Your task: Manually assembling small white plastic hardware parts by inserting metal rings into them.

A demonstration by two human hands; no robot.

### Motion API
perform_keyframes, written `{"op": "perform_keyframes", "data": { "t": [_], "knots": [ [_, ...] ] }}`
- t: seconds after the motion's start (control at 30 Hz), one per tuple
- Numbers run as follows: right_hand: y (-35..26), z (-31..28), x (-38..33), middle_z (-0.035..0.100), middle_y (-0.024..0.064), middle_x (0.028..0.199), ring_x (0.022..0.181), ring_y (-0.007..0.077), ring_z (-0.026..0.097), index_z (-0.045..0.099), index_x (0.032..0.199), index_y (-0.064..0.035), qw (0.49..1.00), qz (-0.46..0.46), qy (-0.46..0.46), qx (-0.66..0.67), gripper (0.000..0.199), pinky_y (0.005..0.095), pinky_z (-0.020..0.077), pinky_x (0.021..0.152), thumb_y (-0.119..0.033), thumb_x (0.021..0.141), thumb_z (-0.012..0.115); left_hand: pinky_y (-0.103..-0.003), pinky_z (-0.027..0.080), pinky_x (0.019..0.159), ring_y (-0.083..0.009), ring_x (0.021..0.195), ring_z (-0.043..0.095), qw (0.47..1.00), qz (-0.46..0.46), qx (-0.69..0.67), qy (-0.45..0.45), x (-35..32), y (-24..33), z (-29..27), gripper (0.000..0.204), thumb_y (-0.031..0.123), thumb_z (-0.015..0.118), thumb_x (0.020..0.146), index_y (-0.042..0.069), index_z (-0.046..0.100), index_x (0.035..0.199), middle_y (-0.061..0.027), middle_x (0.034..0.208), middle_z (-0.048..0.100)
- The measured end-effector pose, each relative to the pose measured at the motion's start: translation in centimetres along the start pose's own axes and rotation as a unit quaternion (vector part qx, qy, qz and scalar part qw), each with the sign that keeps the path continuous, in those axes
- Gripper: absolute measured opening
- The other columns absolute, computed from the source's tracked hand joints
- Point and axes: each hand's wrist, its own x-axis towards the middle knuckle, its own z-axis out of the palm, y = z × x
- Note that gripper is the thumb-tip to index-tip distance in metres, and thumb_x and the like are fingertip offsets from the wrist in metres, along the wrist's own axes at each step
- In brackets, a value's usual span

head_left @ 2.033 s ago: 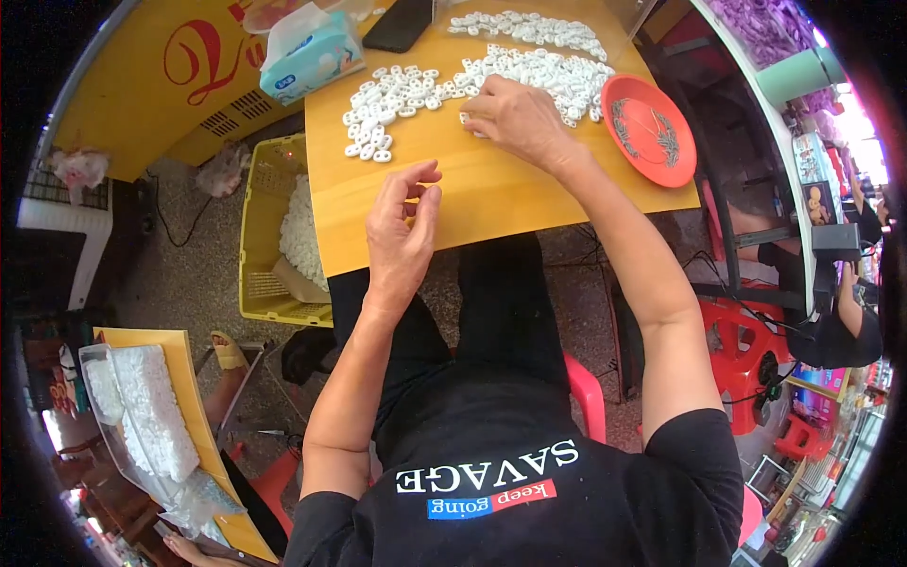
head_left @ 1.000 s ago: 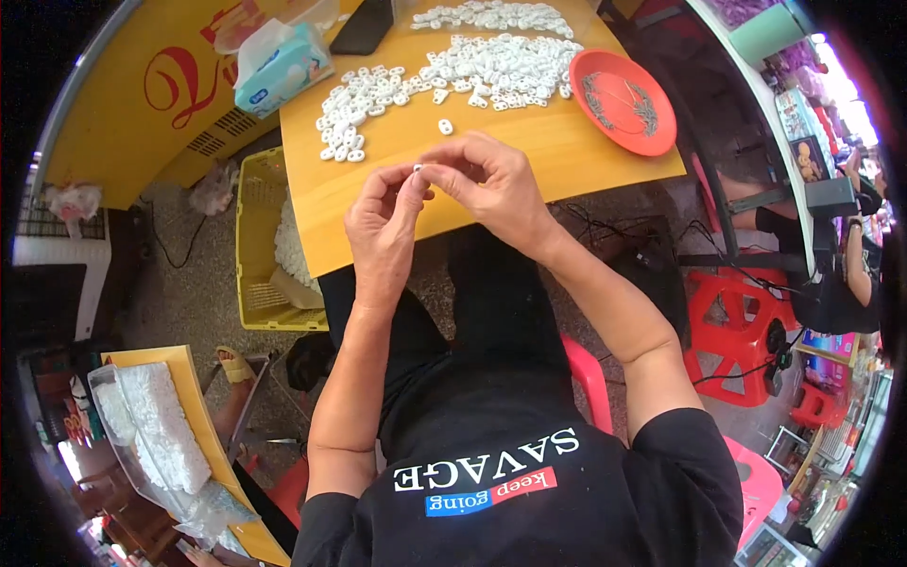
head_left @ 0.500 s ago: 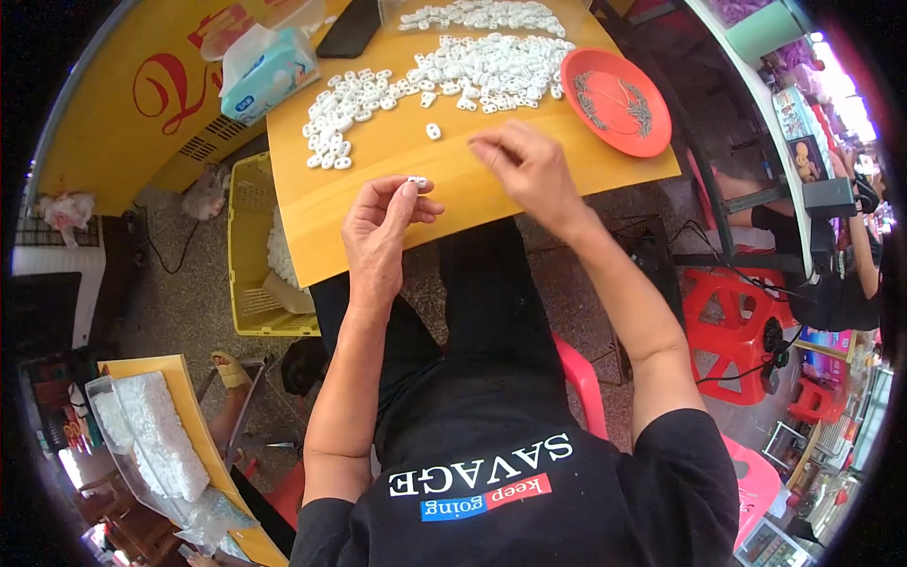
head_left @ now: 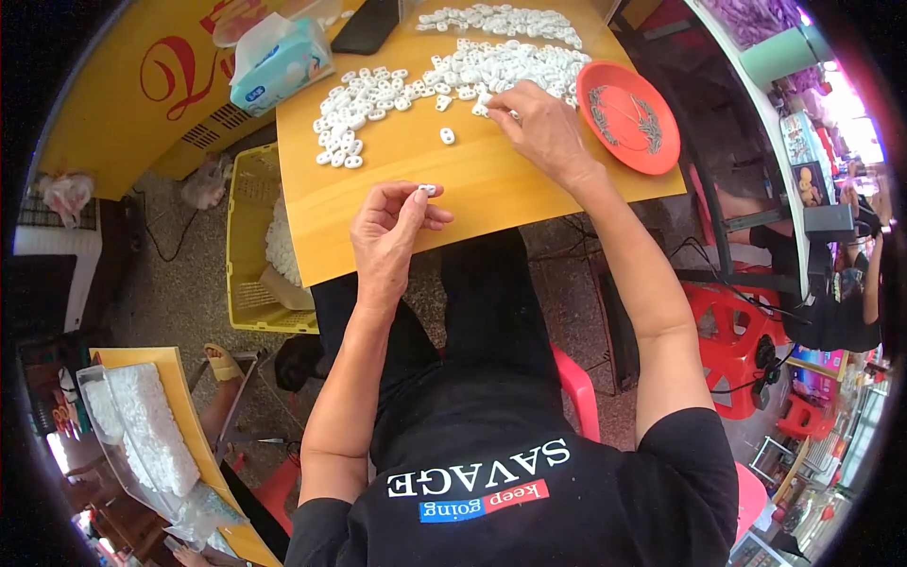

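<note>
My left hand (head_left: pixel 392 227) is raised over the near edge of the table, its thumb and forefinger pinching a small white oval plastic piece with two holes (head_left: pixel 427 189). My right hand (head_left: pixel 543 132) reaches to the near edge of a heap of similar white pieces (head_left: pixel 510 66). Its thumb and forefinger close on a white two-holed piece (head_left: pixel 481 106) there. One loose white piece (head_left: pixel 448 136) lies alone between my hands. A smaller group of white pieces (head_left: pixel 350 113) spreads over the left part of the table.
A red plate (head_left: pixel 619 87) with small grey metal parts stands at the table's right. Tissue pack (head_left: pixel 279 71) and black phone (head_left: pixel 367 25) lie back left. A yellow crate (head_left: pixel 248 255) stands below left; red stools (head_left: pixel 727 331) are at right.
My right hand has moved forward to the heap's near edge, its fingers meeting a white piece. My left hand keeps its pinch on the small white piece. The view has shifted slightly.
</note>
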Motion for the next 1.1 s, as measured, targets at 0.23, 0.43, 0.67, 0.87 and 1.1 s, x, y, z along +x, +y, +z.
{"op": "perform_keyframes", "data": {
  "t": [0.23,0.43,0.67,0.87,1.1],
  "knots": [
    [-0.6,1.0,0.0,0.063,0.0082,0.084,0.077,0.0275,0.065,0.067,0.084,-0.0087,0.997,-0.013,-0.001,-0.070,0.010,0.0377,0.0511,0.067,-0.019,0.083,0.067,-0.027,0.053,0.067,-0.0172,0.073,0.066,1.000,-0.007,-0.002,0.002,0.3,0.1,0.5,0.012,0.006,0.059,0.094,-0.002,0.057,0.103,-0.0131,0.095,0.067],
    [-1.4,1.0,-1.4,0.064,0.0061,0.088,0.076,0.0247,0.065,0.066,0.086,-0.0105,0.998,-0.050,0.018,-0.038,0.010,0.0355,0.0522,0.065,-0.020,0.083,0.067,-0.026,0.051,0.066,-0.0158,0.072,0.064,1.000,-0.006,0.012,0.021,0.0,0.1,0.4,0.014,0.006,0.060,0.093,0.000,0.056,0.105,-0.0088,0.091,0.064],
    [5.9,-6.8,-2.0,0.066,0.0090,0.089,0.080,0.0279,0.065,0.068,0.091,-0.0070,0.998,0.012,0.024,-0.050,0.017,0.0378,0.0520,0.072,-0.022,0.085,0.064,-0.025,0.049,0.066,-0.0145,0.072,0.064,0.999,-0.024,0.015,0.016,0.1,0.2,0.3,0.012,0.010,0.061,0.093,0.001,0.058,0.101,-0.0070,0.089,0.064],
    [11.7,-12.9,-4.3,0.069,0.0141,0.095,0.092,0.0317,0.066,0.070,0.095,-0.0085,0.968,0.174,-0.129,-0.125,0.020,0.0432,0.0513,0.081,-0.023,0.085,0.061,-0.026,0.051,0.069,-0.0141,0.075,0.063,0.999,-0.024,0.022,-0.001,0.3,-0.2,0.1,0.013,0.011,0.060,0.094,0.003,0.058,0.104,-0.0072,0.091,0.065],
    [11.7,-11.6,-5.2,0.070,0.0128,0.091,0.089,0.0301,0.066,0.070,0.092,-0.0057,0.962,0.179,-0.148,-0.142,0.020,0.0400,0.0513,0.078,-0.023,0.084,0.064,-0.025,0.051,0.070,-0.0138,0.076,0.063,0.999,-0.028,0.033,-0.005,0.3,-0.2,-0.1,0.013,0.011,0.060,0.094,0.003,0.058,0.104,-0.0067,0.092,0.064]
  ]
}}
